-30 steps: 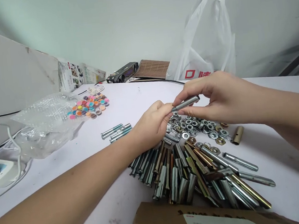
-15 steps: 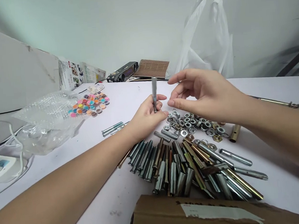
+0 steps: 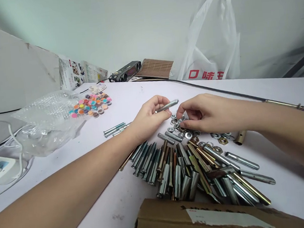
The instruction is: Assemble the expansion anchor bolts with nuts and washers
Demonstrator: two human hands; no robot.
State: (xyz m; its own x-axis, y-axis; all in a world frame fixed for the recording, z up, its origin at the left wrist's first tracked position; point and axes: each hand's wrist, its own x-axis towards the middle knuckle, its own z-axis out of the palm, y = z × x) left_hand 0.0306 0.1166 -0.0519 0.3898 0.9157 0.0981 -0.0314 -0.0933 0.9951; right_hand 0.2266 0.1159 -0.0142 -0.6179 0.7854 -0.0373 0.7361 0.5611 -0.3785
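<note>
My left hand is closed on an expansion bolt, a silvery metal rod with a sleeve that lies tilted across the fingers, its far end pointing right. My right hand is lowered over a heap of nuts and washers. Its thumb and index finger are curved and apart at the left part of that heap, and the palm hides some of the pieces. Below both hands lies a pile of bolts and sleeves in silver and brass tones. Two short metal sleeves rest between the pile and the washers.
A cardboard box stands at the near edge. Several bolts lie left of my left hand. Colourful discs and bubble wrap are farther left. A white plastic bag stands at the back, with a black cable before it.
My right hand has come down onto the nuts and washers. The bolt in my left hand has tipped from upright to nearly level, pointing right.
</note>
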